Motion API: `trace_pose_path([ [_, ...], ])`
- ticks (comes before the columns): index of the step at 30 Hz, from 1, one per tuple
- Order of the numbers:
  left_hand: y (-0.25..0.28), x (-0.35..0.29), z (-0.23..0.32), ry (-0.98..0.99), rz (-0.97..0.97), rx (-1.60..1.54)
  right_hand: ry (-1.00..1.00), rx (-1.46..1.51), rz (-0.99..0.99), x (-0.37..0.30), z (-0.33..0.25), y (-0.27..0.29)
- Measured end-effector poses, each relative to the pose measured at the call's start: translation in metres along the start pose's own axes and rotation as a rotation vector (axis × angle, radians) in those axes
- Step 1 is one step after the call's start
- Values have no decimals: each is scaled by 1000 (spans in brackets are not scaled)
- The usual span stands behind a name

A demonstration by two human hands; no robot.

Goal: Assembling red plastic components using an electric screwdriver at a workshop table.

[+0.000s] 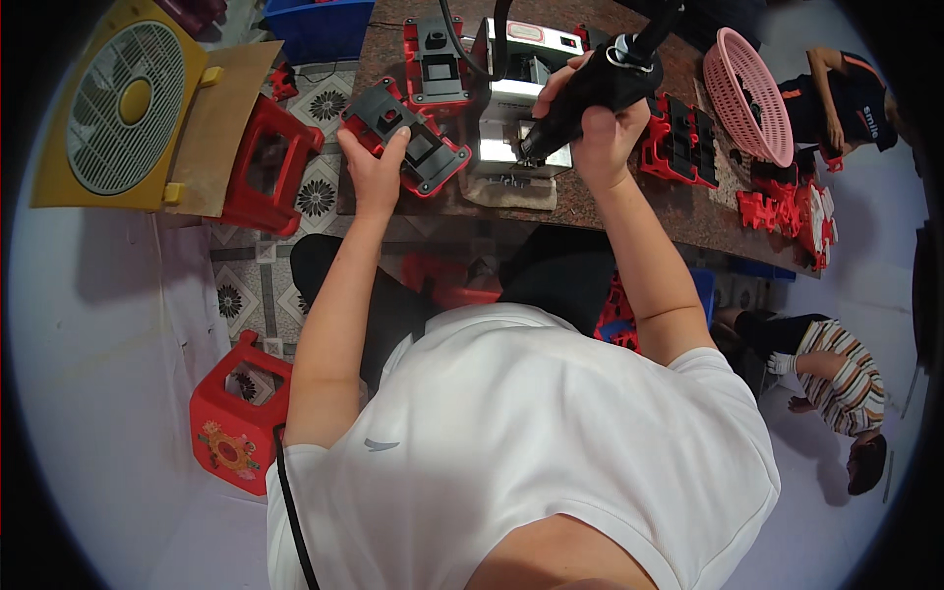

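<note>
My left hand (pixel 374 177) grips a black-and-red plastic frame (pixel 426 157) by its near left side, thumb on top, above the table's left part. The fingers of my right hand (pixel 612 138) wrap round a black electric screwdriver (pixel 588 96), held slanted. Its lower end points down and left into the lit opening of a silver metal box, which looks like a screw feeder (pixel 506 108). Whether the bit touches anything there is hidden. Behind the held frame, a similar black-and-red frame (pixel 436 59) lies on the table.
Right of the feeder on the speckled table (pixel 610 211) are more black-and-red frames (pixel 678 141), a pink basket (pixel 747 96) and red parts (pixel 772 206). A yellow box fan (pixel 128 103) and red stools (pixel 241 413) stand left. Two people (pixel 841 369) are at the right.
</note>
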State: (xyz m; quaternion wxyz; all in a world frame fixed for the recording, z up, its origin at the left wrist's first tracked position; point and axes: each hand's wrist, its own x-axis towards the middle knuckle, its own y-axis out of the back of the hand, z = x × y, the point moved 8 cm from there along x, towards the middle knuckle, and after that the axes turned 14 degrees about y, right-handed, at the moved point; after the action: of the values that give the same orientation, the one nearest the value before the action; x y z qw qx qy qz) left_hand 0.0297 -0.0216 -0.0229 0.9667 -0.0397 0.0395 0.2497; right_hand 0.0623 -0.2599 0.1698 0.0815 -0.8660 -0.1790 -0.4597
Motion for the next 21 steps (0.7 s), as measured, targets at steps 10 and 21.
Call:
trace_pose_path([
  [10,7,1,-2,34,25,23,-274,89,157,27,33,-11],
  [21,1,-4,6,58,45,-127,156,337,260,93,60,-145],
])
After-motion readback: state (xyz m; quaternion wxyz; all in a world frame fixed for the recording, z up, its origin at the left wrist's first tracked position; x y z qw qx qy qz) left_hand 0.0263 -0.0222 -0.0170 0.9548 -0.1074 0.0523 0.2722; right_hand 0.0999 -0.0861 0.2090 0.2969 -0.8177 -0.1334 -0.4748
